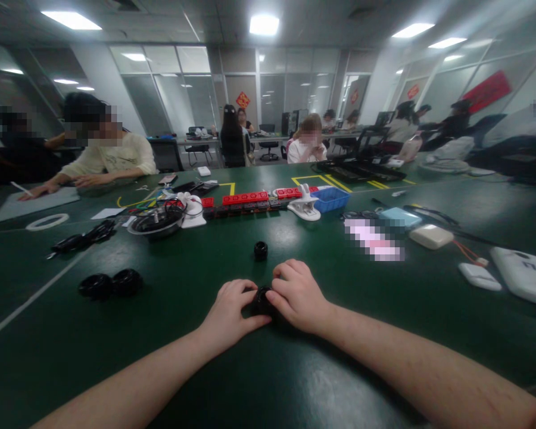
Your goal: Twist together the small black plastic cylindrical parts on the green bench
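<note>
Fingers (255, 324) of the left hand (227, 311) and right hand (300, 296) are clamped on a black coil (261, 304) at the surface (268, 387), seemingly mid-handling; another coil (261, 252) beyond and two coils (127, 284) leftward lie unheld, whether finished or waiting unclear.

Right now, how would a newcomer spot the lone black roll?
On the green table, find the left hand and right hand. Just beyond them sits the small black roll. Unlike the pair of rolls at left, it stands alone, untouched by either hand.
</note>
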Tool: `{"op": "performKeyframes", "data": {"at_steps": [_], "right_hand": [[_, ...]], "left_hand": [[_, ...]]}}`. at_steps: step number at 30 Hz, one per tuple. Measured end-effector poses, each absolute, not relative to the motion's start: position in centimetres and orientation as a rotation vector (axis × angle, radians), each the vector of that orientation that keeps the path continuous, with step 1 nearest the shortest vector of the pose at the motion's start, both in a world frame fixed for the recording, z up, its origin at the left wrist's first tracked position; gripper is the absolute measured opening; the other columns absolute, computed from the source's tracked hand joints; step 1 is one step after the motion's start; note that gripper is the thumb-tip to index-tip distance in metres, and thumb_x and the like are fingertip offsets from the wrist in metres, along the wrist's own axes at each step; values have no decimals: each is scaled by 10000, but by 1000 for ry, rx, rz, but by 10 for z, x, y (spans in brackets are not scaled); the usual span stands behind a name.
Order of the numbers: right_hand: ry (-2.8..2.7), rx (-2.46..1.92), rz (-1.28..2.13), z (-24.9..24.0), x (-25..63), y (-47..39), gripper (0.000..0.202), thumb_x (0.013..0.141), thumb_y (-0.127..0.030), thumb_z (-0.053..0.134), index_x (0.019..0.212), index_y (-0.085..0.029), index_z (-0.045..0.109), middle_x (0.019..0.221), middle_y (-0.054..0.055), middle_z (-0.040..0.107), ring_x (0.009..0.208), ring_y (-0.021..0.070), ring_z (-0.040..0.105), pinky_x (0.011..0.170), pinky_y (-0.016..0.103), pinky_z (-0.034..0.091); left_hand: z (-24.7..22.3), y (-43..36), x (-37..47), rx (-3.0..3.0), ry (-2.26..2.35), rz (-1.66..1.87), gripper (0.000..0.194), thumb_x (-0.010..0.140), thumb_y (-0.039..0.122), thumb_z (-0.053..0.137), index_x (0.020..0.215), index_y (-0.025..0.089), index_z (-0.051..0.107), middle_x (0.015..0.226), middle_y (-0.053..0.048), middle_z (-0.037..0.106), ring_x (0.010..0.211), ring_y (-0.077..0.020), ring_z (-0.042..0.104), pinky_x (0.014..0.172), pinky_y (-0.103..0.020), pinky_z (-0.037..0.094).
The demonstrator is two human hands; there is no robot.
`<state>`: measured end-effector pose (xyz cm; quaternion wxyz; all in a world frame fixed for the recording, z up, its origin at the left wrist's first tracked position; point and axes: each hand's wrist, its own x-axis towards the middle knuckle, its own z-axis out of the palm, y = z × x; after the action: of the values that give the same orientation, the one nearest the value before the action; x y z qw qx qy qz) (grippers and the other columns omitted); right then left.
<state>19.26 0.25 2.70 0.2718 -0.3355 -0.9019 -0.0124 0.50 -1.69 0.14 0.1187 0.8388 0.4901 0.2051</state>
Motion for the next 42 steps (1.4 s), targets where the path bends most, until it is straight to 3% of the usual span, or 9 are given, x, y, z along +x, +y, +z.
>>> {"op": "performKeyframes", "data": {"at_steps": [8,19,27,42], "right_hand": [[-2594,-963,-315,36,192,5,463,864,-503,343,759,-151,624,839,87,533,811,215,389,723,363,286],[-2645,-979,-222,36,184,0,575,822,-624,294,845,-142,606,824,89,519,786,215,397,697,357,290],[-2661,-961,-167,37,182,-3,543,810,-613,351,961,-145,580,864,85,517,801,219,403,708,360,300],[-2686,-917,-80,38,181,-6,484,833,-536,392,1101,-152,515,926,92,497,830,221,399,734,360,316]], "left_hand": [[0,-18,5,2478,1444,627,293,688,413,657,915,232,621,1002,-28,559,954,-237,489,848,-426,389],[3,-18,7,2479,1454,620,299,709,434,617,923,225,627,981,-35,569,927,-236,502,841,-425,403],[5,-19,8,2461,1464,592,295,715,385,621,965,229,624,1008,-46,569,952,-241,494,861,-432,390],[2,-18,6,2480,1445,614,201,692,335,645,847,208,638,1007,-45,559,968,-240,485,870,-419,389]]}}
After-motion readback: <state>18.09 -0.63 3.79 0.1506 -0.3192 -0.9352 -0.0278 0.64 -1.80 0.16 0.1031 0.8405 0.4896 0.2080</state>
